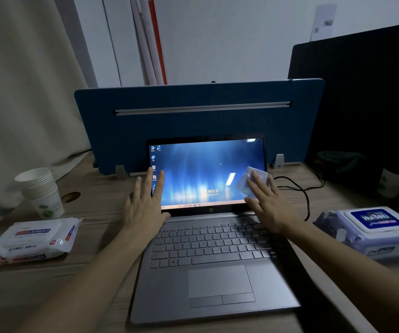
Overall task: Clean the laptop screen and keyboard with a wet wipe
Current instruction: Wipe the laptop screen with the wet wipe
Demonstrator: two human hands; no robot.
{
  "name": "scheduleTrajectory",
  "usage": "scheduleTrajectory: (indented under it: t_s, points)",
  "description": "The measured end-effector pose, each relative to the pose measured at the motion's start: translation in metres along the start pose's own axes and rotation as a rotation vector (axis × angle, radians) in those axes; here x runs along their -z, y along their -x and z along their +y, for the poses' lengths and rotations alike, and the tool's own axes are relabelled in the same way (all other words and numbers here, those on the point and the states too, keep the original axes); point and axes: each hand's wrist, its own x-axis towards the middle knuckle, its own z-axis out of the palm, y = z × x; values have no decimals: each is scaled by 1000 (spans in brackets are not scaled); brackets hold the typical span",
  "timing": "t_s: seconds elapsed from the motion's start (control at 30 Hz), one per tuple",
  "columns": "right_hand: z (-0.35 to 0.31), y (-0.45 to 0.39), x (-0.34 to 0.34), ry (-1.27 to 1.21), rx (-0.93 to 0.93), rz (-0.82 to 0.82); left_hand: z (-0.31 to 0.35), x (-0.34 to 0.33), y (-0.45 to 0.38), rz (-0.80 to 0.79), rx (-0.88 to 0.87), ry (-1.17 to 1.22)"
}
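Observation:
An open silver laptop sits in the middle of the desk, its lit blue screen (pixel 201 174) tilted back above the keyboard (pixel 213 243). My right hand (pixel 267 200) lies flat with straight fingers and presses a white wet wipe (pixel 250 182) against the lower right part of the screen. My left hand (pixel 145 200) is spread open with its fingers resting on the left edge of the screen.
A stack of paper cups (pixel 41 191) stands at the left. A flat white wipe pack (pixel 32 239) lies in front of it. A lidded wipe pack (pixel 371 229) sits at the right, near a black cable (pixel 300 188). A blue divider panel (pixel 193 121) stands behind the laptop.

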Motion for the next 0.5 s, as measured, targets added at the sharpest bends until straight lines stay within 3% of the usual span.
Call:
scheduleTrajectory:
  t_s: [0.17,0.3,0.4,0.5]
  points:
    - [-1,7,-12,-66,-92,-47,-3,-1,2,-24,8,13]
    - [4,-1,1,-5,72,82,-4,-1,1,-11,12,29]
    - [3,-12,7,-202,-126,73,-5,-1,0,10,23,52]
    - [0,-13,0,-226,-168,83,-6,-4,-1,25,31,57]
